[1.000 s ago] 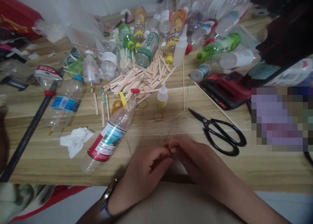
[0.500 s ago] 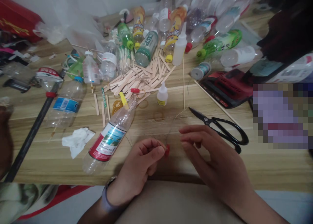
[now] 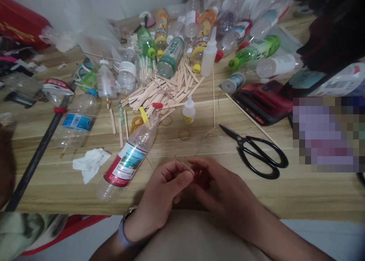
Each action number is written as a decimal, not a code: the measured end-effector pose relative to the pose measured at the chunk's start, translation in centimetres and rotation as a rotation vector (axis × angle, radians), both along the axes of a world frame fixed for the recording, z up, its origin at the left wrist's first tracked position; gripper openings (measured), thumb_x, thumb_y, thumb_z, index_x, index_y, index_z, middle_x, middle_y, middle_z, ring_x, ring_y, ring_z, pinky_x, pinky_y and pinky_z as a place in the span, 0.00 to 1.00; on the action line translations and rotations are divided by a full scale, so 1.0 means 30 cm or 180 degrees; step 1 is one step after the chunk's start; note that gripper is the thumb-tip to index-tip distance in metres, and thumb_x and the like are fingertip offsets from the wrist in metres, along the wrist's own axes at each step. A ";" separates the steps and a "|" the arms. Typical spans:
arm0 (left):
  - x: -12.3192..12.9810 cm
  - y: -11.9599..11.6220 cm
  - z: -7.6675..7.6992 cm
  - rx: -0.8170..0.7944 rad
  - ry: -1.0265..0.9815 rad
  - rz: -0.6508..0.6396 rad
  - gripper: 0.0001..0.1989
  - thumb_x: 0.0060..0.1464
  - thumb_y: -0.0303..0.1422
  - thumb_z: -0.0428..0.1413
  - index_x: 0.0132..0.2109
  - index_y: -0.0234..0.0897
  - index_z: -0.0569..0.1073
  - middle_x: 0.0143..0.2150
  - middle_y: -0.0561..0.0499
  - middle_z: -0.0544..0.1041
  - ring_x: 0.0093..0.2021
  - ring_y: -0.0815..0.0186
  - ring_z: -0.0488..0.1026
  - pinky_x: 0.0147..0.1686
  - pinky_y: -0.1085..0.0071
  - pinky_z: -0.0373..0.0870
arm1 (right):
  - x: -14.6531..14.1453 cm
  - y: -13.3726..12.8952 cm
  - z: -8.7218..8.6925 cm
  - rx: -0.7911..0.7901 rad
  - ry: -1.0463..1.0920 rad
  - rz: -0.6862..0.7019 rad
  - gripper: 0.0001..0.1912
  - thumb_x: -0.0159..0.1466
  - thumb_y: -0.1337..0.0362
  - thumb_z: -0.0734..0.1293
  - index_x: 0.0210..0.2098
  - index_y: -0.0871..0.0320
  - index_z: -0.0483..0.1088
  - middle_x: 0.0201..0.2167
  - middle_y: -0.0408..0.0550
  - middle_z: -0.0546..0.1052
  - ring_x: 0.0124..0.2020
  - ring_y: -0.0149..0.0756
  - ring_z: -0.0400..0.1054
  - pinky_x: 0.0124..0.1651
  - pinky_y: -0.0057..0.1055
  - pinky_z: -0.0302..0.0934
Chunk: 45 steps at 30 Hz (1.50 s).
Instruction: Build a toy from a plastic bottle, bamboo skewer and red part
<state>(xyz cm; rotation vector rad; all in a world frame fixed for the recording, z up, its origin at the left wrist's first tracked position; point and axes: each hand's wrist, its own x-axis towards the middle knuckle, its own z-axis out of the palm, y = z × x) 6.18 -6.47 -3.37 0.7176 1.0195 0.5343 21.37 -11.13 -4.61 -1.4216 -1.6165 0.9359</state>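
Note:
My left hand (image 3: 168, 187) is closed, with thumb and forefinger pinching a thin brown strand (image 3: 182, 163), string or a fine stick. A small red piece like a bottle cap (image 3: 196, 176) shows at its end, partly hidden by fingers. Curled round that red piece from the right is my right hand (image 3: 222, 189), its fingertips almost meeting the left ones. A pale thread (image 3: 209, 132) runs from near the scissors tip toward my hands. Black-handled scissors (image 3: 253, 151) lie open at the right. A clear bottle with a red label (image 3: 125, 164) lies left of my hands.
Wooden craft sticks (image 3: 159, 94) are heaped mid-table among several plastic bottles. A small glue bottle (image 3: 188, 109) stands in front of them. Crumpled tissue (image 3: 90, 163), rubber bands (image 3: 137, 123), a thread spool (image 3: 233, 82) and a red-black battery (image 3: 256, 101) surround the work area.
My right hand has moved left and down from above the scissors handles to my left hand, closing round the red piece. My left hand has kept its pinch.

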 end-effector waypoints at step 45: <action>-0.061 -0.037 0.048 0.2785 0.1880 -0.1033 0.07 0.58 0.31 0.58 0.35 0.42 0.82 0.24 0.53 0.74 0.25 0.67 0.66 0.28 0.71 0.55 | 0.031 -0.018 0.025 0.0319 0.0157 -0.0070 0.07 0.62 0.70 0.64 0.29 0.52 0.69 0.26 0.42 0.76 0.34 0.40 0.70 0.38 0.39 0.62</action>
